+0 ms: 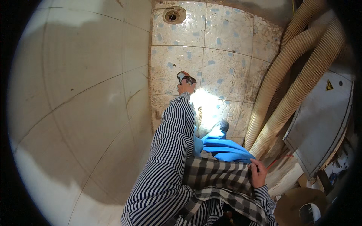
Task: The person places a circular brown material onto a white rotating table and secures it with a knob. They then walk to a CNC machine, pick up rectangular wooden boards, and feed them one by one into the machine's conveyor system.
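Observation:
My left arm, in a striped sleeve, stretches forward over the tiled floor. At its end my left hand (pixel 185 87) is closed round a small black, white and orange-brown object (pixel 187 78); its exact kind is too small to make out. Just behind that hand, a bright patch of light (pixel 205 101) falls on the tiles. My right hand (pixel 258 172) is at the right edge of the black-and-white checked apron (pixel 218 169), over my lap, with its fingers curled at the cloth. Blue trousers (pixel 228 150) and a dark shoe (pixel 223 125) show beyond the apron.
A pale panelled wall (pixel 86 98) rises along the left. Far ahead, a round drain (pixel 172 15) opens in the floor. Thick ribbed hoses (pixel 298 90) run down the right side, beside a grey metal cabinet (pixel 320 116). A brown round piece (pixel 298 207) lies at lower right.

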### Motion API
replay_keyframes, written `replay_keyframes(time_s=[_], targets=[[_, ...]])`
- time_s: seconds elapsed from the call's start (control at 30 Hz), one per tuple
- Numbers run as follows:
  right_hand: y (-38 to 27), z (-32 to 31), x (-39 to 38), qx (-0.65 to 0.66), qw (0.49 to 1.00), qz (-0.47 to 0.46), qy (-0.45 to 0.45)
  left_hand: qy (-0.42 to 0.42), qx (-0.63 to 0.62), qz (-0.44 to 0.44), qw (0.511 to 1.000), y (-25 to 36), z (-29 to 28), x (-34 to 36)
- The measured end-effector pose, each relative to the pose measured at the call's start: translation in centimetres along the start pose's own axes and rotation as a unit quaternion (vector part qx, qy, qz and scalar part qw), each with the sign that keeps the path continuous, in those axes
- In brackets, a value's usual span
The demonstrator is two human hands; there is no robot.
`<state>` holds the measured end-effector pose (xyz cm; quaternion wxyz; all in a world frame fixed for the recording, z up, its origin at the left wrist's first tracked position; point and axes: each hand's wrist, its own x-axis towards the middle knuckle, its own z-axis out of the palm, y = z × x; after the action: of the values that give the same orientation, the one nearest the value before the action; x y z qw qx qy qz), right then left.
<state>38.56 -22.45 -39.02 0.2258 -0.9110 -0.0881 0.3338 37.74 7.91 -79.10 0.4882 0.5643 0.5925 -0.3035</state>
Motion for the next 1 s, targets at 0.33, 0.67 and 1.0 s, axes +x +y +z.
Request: replay_keyframes(time_s=[0.33,0.67,1.0], targets=[[-7.3,2.2,5.8,0.137,0.986,0.009,-0.095,-0.474,-0.568,0.085,0.667,1.7,-10.9,-12.2],[-21.6,-4.0,2.4,0.586,0.775,0.104,-0.213,-0.521,-0.617,0.147,0.572,5.9,-16.7,-40.6],[-27.3,-13.4,-4.8,0.651,0.717,0.057,-0.242,-0.537,-0.531,0.213,0.62,11.0,-20.6,-54.1]])
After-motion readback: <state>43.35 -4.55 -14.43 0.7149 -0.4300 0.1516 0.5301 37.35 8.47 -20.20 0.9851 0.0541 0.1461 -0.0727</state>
